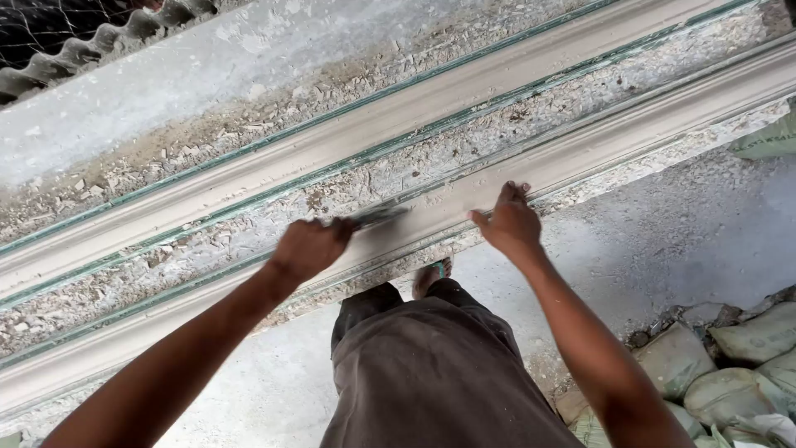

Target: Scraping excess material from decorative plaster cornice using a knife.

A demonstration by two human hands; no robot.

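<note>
Two long pale plaster mouldings lie side by side on a work bench; the near moulding (630, 124) runs diagonally from lower left to upper right, the far moulding (332, 137) behind it. My left hand (307, 247) is shut on a thin metal scraping tool (377, 216), whose blade lies against the near moulding. My right hand (510, 224) rests on the near moulding's front edge, fingers spread over its top. My grey trousers and one foot (431, 274) show below.
Plaster chips and dust (249, 124) cover the bench between and behind the mouldings. A corrugated sheet and wire mesh (75, 41) sit at top left. Filled sacks (730, 373) are piled at lower right on the concrete floor (663, 241).
</note>
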